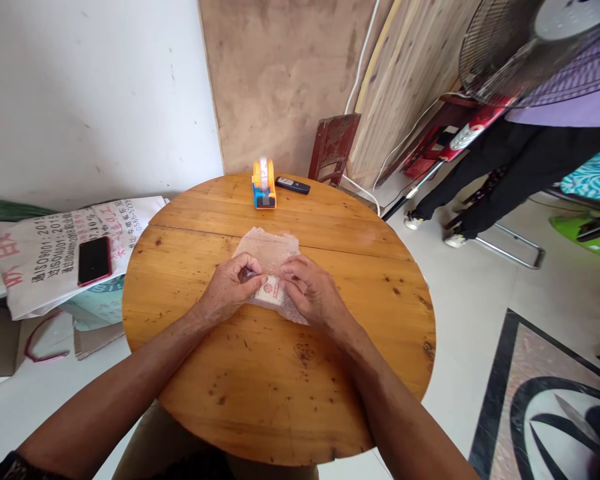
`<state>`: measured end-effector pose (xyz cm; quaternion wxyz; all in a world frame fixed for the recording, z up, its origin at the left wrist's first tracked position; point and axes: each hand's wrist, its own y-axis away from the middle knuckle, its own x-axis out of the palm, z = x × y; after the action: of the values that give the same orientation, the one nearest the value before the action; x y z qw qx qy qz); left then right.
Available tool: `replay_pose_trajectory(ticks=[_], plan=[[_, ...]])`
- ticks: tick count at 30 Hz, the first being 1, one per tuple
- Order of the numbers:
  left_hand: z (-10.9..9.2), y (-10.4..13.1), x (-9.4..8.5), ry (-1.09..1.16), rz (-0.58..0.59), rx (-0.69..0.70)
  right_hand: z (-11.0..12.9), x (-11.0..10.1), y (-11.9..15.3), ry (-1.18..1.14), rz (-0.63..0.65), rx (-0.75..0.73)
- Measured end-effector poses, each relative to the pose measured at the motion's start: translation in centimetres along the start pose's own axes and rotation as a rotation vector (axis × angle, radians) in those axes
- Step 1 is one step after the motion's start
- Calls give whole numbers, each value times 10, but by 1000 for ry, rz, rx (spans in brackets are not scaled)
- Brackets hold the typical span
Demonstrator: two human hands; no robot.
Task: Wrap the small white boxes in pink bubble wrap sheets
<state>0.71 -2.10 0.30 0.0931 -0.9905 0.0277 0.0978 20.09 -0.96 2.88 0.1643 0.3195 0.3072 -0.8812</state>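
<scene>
A sheet of clear bubble wrap (269, 245) lies on the round wooden table (270, 387). On its near part rests a small white packet (270, 291) with red print. My left hand (230, 283) pinches the wrap at the packet's left side, thumb and forefinger together. At the right side, my right hand (313, 288) has its thumb and fingers closed on the wrap, close to the packet's upper right corner. Both wrists are low over the table.
An orange and blue tape dispenser (264, 187) and a black remote-like object (293, 185) sit near the table's far edge. Left are white sacks (55, 247) with a phone (95, 260). Beyond the right side are a red chair (334, 147), a fan (520, 53) and a standing person (520, 160).
</scene>
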Motion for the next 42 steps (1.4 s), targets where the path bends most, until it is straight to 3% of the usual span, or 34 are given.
replay_pose_trajectory(ticks=[3, 7, 32, 37, 42], plan=[[2, -1, 0, -5, -5, 1, 5, 0, -1, 95, 12, -159], [3, -1, 0, -20, -22, 27, 5, 1, -1, 165, 110, -208], [-2, 0, 1, 10, 14, -50, 7, 3, 2, 224, 204, -218], [-8, 1, -12, 15, 10, -98, 6, 2, -1, 265, 233, -223], [-14, 7, -34, -133, 43, -172, 6, 2, -1, 300, 248, -244]])
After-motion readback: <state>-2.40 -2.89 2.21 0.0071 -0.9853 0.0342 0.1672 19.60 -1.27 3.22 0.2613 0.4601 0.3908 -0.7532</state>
